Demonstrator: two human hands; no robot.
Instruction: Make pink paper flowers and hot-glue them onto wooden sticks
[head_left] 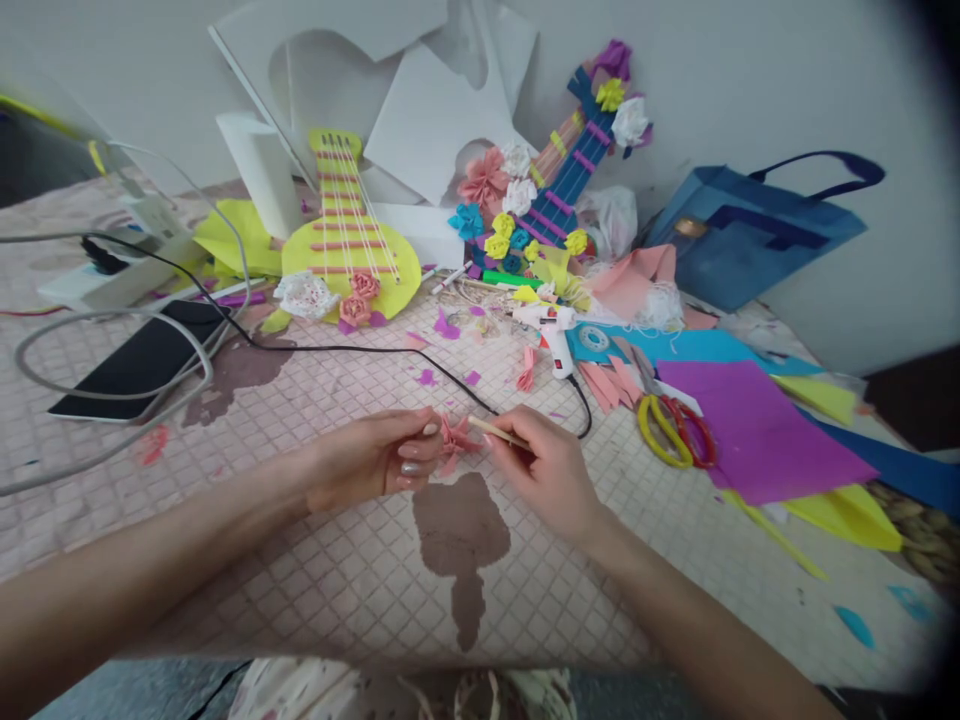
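Observation:
Between my two hands is a pink paper flower (454, 440) with spread, pointed petals. My left hand (386, 455) is closed in a pinch on its left side. In my right hand (544, 465) is a thin wooden stick (499, 432), gripped like a pencil, its tip pointing left at the flower's petals. Whether the tip touches the paper I cannot tell. Beyond my hands lies a white hot glue gun (553, 335), with a small bundle of pink paper strips (527, 370) to its left.
A yellow paper guitar (345, 240) and a blue flowered one (570, 190) lean at the back. Scissors (675, 430) and purple paper (757, 430) lie right. A tablet (142, 360), a grey cable (112, 455) and a power strip (112, 280) are left. A black cord (337, 348) crosses behind my hands.

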